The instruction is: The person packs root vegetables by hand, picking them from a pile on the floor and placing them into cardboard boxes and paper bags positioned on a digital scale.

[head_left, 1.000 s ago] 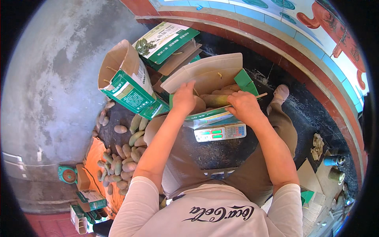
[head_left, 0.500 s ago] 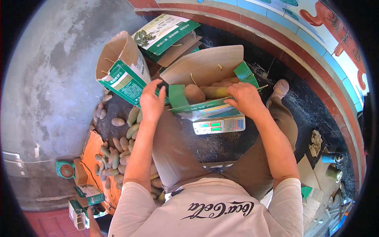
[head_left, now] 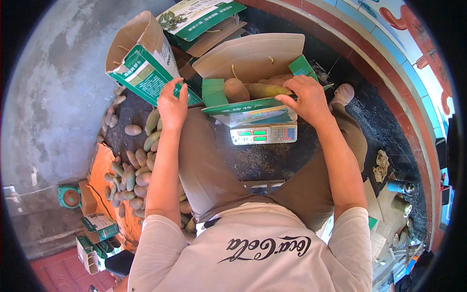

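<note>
An opened green-and-brown carton (head_left: pixel 250 54) holds several soil-dusted radishes (head_left: pixel 236 91), one of them long and greenish (head_left: pixel 265 90). It sits on a digital scale (head_left: pixel 264 134) with lit green displays. My right hand (head_left: pixel 311 100) grips the carton's front flap near its right end, thumb on the outer side and fingers over the edge, close to the greenish radish. My left hand (head_left: pixel 172 108) is off the carton's left corner, thumb and forefinger apart, with nothing between them. Behind the left hand stands a tall green-and-white carton (head_left: pixel 146 65); whether the fingertips touch it I cannot tell.
Loose radishes (head_left: pixel 130 177) are heaped left of my leg, partly on an orange sheet (head_left: pixel 97 168). Flattened or stacked cartons (head_left: pixel 202 22) lie behind the tall one. A green round device (head_left: pixel 69 197) is by the wall. Cans (head_left: pixel 401 187) and cardboard are at right.
My left hand has drawn a little left, away from the carton's corner. The front flap tilts further outward, with my right hand still on it. The whole view has shifted slightly.
</note>
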The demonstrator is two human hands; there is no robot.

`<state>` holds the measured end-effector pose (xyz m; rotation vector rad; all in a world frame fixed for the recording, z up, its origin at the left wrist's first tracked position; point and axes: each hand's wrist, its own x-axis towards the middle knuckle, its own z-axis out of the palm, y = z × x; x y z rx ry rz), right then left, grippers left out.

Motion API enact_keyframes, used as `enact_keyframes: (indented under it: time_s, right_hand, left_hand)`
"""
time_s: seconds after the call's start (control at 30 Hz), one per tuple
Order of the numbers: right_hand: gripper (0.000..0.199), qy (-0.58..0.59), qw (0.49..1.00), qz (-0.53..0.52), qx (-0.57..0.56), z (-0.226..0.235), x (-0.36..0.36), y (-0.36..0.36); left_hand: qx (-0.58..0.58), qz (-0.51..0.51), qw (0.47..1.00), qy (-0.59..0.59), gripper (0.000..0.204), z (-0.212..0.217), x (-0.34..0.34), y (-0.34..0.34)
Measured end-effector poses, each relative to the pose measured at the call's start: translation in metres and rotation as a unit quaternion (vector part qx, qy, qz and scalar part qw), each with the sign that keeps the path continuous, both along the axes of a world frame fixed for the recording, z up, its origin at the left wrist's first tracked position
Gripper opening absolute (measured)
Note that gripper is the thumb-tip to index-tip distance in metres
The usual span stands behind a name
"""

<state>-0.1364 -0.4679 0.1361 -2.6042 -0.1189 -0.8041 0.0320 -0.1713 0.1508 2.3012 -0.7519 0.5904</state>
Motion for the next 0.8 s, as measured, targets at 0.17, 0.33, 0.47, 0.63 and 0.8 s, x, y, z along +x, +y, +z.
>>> enact_keyframes:
  time_s: [0.17, 0.33, 0.47, 0.63, 0.8]
  right_hand:
    - [0.029, 0.0, 1.0, -0.009, 0.003, -0.002, 0.001, -0.003]
    - [0.024, -0.006, 1.0, -0.02, 0.009, -0.003, 0.0, -0.005]
    - [0.023, -0.022, 0.999, -0.04, 0.004, -0.004, 0.0, -0.006]
    - [0.019, -0.047, 0.997, -0.059, 0.003, -0.001, -0.001, -0.006]
    - [0.016, -0.089, 0.992, -0.084, 0.006, 0.004, -0.013, -0.02]
  left_hand:
    - [-0.01, 0.005, 1.0, 0.0, 0.019, 0.001, -0.002, 0.0]
    - [-0.027, 0.006, 1.0, 0.012, 0.018, 0.0, -0.002, 0.0]
    - [-0.013, 0.028, 0.999, 0.038, 0.022, -0.001, 0.001, 0.0]
    - [-0.02, 0.037, 0.998, 0.041, 0.021, -0.002, 0.004, -0.002]
    - [-0.019, 0.024, 0.999, 0.035, 0.022, -0.001, 0.003, -0.008]
